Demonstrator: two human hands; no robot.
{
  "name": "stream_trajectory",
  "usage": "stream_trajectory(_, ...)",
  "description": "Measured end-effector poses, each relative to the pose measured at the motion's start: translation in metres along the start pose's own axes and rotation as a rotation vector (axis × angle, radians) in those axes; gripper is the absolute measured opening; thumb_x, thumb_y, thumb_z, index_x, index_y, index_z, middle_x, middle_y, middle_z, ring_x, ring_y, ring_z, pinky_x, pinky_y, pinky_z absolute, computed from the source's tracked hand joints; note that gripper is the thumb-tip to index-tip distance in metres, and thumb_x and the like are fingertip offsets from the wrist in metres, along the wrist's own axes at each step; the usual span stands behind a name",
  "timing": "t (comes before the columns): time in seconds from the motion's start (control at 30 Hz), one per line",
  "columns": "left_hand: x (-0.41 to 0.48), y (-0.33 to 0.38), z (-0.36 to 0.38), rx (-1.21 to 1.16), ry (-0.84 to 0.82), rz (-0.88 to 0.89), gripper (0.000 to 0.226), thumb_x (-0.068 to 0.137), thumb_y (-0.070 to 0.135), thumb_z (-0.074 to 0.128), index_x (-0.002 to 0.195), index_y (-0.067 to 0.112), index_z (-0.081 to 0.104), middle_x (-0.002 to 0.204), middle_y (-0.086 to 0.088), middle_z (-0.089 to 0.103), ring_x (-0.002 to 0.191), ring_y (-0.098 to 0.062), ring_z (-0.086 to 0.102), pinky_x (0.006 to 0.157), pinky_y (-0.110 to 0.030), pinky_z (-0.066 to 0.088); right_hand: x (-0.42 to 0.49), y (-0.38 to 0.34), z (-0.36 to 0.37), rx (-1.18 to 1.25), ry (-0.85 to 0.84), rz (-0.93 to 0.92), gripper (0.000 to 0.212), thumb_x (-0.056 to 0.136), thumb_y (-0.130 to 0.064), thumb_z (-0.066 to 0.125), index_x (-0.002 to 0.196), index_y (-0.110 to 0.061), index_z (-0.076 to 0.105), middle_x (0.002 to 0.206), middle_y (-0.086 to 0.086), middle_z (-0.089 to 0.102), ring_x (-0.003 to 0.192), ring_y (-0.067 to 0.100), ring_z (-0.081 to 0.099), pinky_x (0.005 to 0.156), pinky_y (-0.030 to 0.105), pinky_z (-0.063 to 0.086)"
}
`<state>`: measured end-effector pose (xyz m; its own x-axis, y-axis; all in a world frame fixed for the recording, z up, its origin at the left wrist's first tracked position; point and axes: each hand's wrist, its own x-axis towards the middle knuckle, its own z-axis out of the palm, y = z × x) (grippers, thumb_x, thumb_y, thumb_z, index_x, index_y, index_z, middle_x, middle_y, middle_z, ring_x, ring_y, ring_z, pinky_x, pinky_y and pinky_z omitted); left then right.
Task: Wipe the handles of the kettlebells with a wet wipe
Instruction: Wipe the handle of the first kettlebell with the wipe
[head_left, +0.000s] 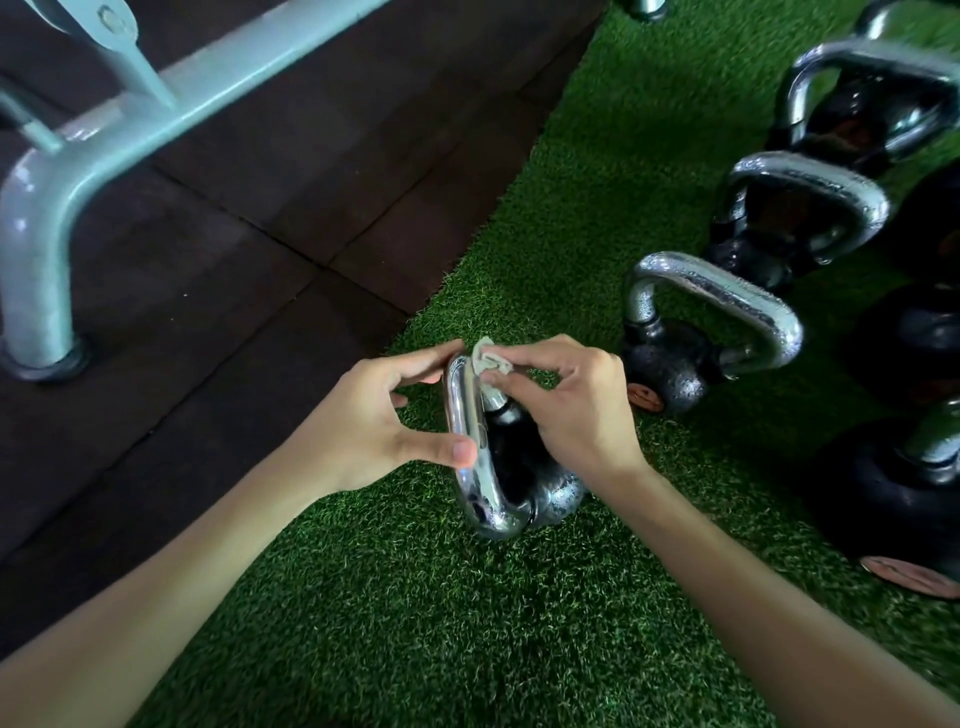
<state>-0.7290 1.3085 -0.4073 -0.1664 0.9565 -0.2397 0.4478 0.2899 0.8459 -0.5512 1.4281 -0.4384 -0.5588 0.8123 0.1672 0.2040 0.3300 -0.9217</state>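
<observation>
Right, down on the green artificial turf (415, 597) sits a small black kettlebell (519, 467) with a shiny chrome loop handle (470, 447), tipped so the handle faces the camera. The left hand (363, 421) steadies that handle, its thumb pressed on the lower stretch of the chrome bar and its fingers (436, 358) touching the top bend. The right hand (576, 410) pinches a crumpled pale grey wet wipe (488, 361) between thumb and fingertips, and the wipe is pressed against the top corner of the handle. Both forearms reach in from the bottom edge. Just to the right stands a second black kettlebell with a wet-looking chrome handle (711, 332), and more kettlebells (800, 218) line up behind it along the turf. On the left, dark rubber floor tiles (234, 249) carry a pale grey-blue steel tube frame (47, 218).
</observation>
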Motion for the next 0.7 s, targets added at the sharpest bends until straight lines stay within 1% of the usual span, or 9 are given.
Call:
stream_trajectory(0.07, 0.0, 0.0, 0.0, -0.006, -0.002, 0.0, 0.133, 0.037, 0.091, 0.074, 0.153, 0.034, 0.043, 0.145, 0.026, 0.053, 0.134, 0.015, 0.043, 0.105, -0.024, 0.04, -0.012, 0.0, -0.005, 0.077, -0.071, 0.072, 0.02, 0.084, -0.023, 0.08, 0.101, -0.033, 0.078, 0.094, -0.019, 0.072, 0.092, 0.004, 0.068, 0.075, 0.031, 0.06)
stream_trajectory(0.13, -0.001, -0.001, 0.0, -0.003, -0.007, 0.002, 0.132, 0.037, 0.091, 0.073, 0.153, 0.036, 0.042, 0.146, 0.026, 0.053, 0.134, 0.015, 0.043, 0.105, -0.024, 0.039, -0.02, -0.001, -0.01, 0.09, -0.142, 0.084, 0.02, 0.084, -0.024, 0.078, 0.103, -0.032, 0.079, 0.097, -0.015, 0.074, 0.096, 0.006, 0.068, 0.079, 0.035, 0.06)
stream_trajectory(0.23, -0.002, -0.001, 0.001, 0.017, -0.01, 0.009, 0.131, 0.038, 0.091, 0.073, 0.153, 0.038, 0.041, 0.144, 0.027, 0.054, 0.134, 0.016, 0.042, 0.105, -0.022, 0.039, -0.015, -0.007, -0.012, 0.087, -0.152, 0.057, 0.018, 0.086, -0.025, 0.076, 0.103, -0.03, 0.079, 0.097, -0.015, 0.075, 0.101, 0.005, 0.065, 0.091, 0.031, 0.053)
stream_trajectory(0.3, -0.002, -0.002, 0.001, 0.025, -0.001, 0.013, 0.129, 0.039, 0.09, 0.074, 0.152, 0.038, 0.042, 0.143, 0.027, 0.056, 0.133, 0.016, 0.043, 0.105, -0.022, 0.039, -0.009, -0.012, -0.011, 0.118, -0.153, 0.099, 0.017, 0.088, -0.023, 0.075, 0.105, -0.026, 0.08, 0.096, -0.013, 0.075, 0.099, 0.006, 0.065, 0.092, 0.03, 0.051)
stream_trajectory(0.37, -0.003, -0.005, 0.0, 0.012, 0.014, 0.005, 0.127, 0.04, 0.088, 0.076, 0.152, 0.038, 0.044, 0.143, 0.025, 0.056, 0.132, 0.015, 0.045, 0.104, -0.023, 0.04, -0.012, -0.012, -0.01, 0.068, -0.195, 0.098, 0.02, 0.089, -0.025, 0.075, 0.108, -0.024, 0.08, 0.098, -0.013, 0.074, 0.1, 0.005, 0.064, 0.091, 0.029, 0.051)
stream_trajectory(0.43, -0.004, -0.009, -0.003, -0.007, 0.032, -0.025, 0.127, 0.039, 0.088, 0.077, 0.151, 0.038, 0.045, 0.143, 0.022, 0.057, 0.13, 0.013, 0.048, 0.103, -0.026, 0.042, -0.029, -0.01, -0.012, 0.013, -0.254, 0.075, 0.021, 0.09, -0.027, 0.073, 0.11, -0.026, 0.078, 0.101, -0.018, 0.071, 0.098, 0.001, 0.061, 0.086, 0.02, 0.051)
stream_trajectory(0.5, -0.007, -0.013, -0.006, -0.007, 0.043, -0.045, 0.127, 0.037, 0.087, 0.079, 0.15, 0.04, 0.046, 0.142, 0.021, 0.058, 0.127, 0.013, 0.05, 0.102, -0.027, 0.044, -0.046, -0.011, -0.015, -0.019, -0.308, 0.011, 0.022, 0.088, -0.033, 0.069, 0.11, -0.033, 0.074, 0.095, -0.025, 0.068, 0.092, 0.002, 0.057, 0.08, 0.011, 0.045)
stream_trajectory(0.57, -0.01, -0.015, -0.005, -0.01, 0.048, -0.054, 0.125, 0.039, 0.084, 0.08, 0.15, 0.04, 0.046, 0.142, 0.021, 0.058, 0.125, 0.014, 0.051, 0.102, -0.027, 0.044, -0.047, -0.018, -0.016, -0.04, -0.332, -0.032, 0.023, 0.087, -0.037, 0.068, 0.11, -0.037, 0.071, 0.09, -0.026, 0.068, 0.089, 0.004, 0.054, 0.077, 0.011, 0.041)
stream_trajectory(0.7, -0.013, -0.013, -0.001, -0.026, 0.064, -0.063, 0.125, 0.037, 0.086, 0.079, 0.149, 0.04, 0.048, 0.138, 0.021, 0.062, 0.125, 0.009, 0.054, 0.101, -0.03, 0.044, -0.031, -0.027, -0.012, -0.042, -0.266, -0.108, 0.024, 0.083, -0.043, 0.068, 0.106, -0.037, 0.071, 0.089, -0.018, 0.072, 0.085, 0.009, 0.058, 0.072, 0.013, 0.042)
